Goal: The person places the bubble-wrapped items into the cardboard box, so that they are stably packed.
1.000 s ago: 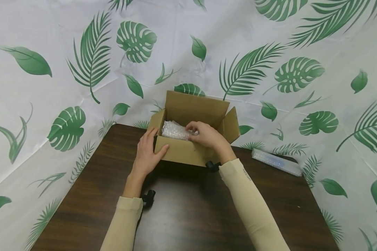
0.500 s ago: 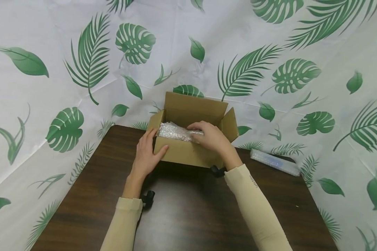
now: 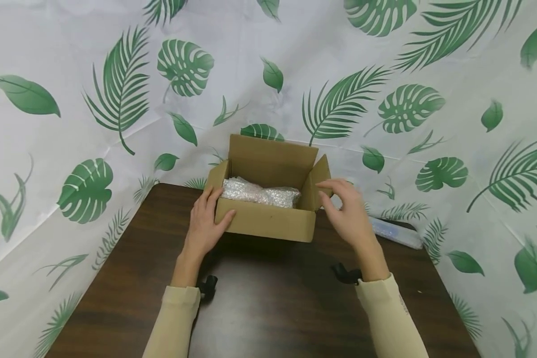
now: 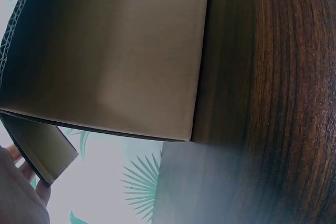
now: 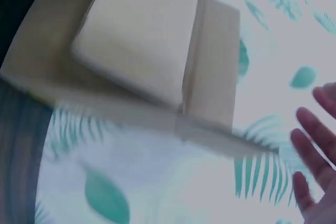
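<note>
An open cardboard box [image 3: 268, 220] stands near the back of the table with its flaps up or spread outward. Inside lies a clear bubble-wrapped bundle [image 3: 261, 193], its contents not clear. My left hand [image 3: 206, 226] holds the box at its left side flap and front corner; the left wrist view shows fingers around the small flap [image 4: 44, 148]. Just outside the right side flap [image 3: 319, 180] is my right hand [image 3: 350, 214], with no item in it. Its fingers are spread and apart from the cardboard in the right wrist view.
A long bubble-wrapped package [image 3: 396, 233] lies at the back right of the dark wood table [image 3: 268, 308], partly behind my right hand. A white cloth with green leaves [image 3: 268, 74] hangs close behind the table and at its sides.
My right hand has let go of the bubble-wrapped bundle and moved out of the box to the right. The bundle now lies fully in sight inside. My left hand stays at the left corner.
</note>
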